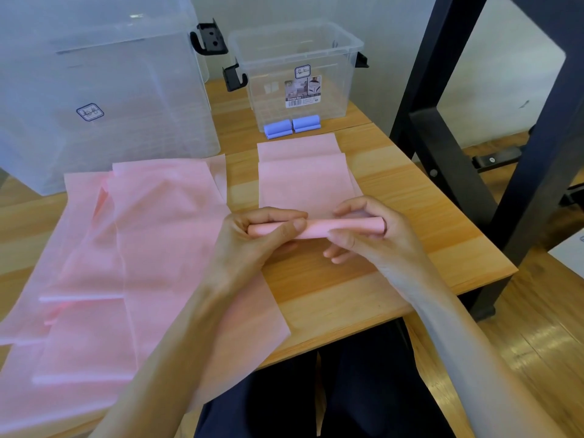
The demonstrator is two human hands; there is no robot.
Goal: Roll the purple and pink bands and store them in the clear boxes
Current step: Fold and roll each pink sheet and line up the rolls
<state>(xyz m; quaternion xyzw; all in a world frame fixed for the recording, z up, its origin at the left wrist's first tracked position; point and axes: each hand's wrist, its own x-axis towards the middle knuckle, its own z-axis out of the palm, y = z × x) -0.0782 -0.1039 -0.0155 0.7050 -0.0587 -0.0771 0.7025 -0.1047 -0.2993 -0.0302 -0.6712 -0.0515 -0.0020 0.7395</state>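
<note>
the person's left hand [252,230] and right hand [366,229] each curl round an end of a pink band [319,227], already wound into a tight roll near the worktop's [420,216] right edge – one hand per end most likely so the roll stays even and cannot spring loose. the flat tail of this band [303,184] runs away from the roll toward the back edge, laid straight so it can feed into the roll squarely. more pink bands [142,248] lie spread over the left half, some hanging off the near edge. two rolled purple bands [292,126] sit side by side, touching the front of the small clear box [297,71] near the back edge – seemingly parked there, not yet stored. a large clear box [104,90] stands at the back left corner.
</note>
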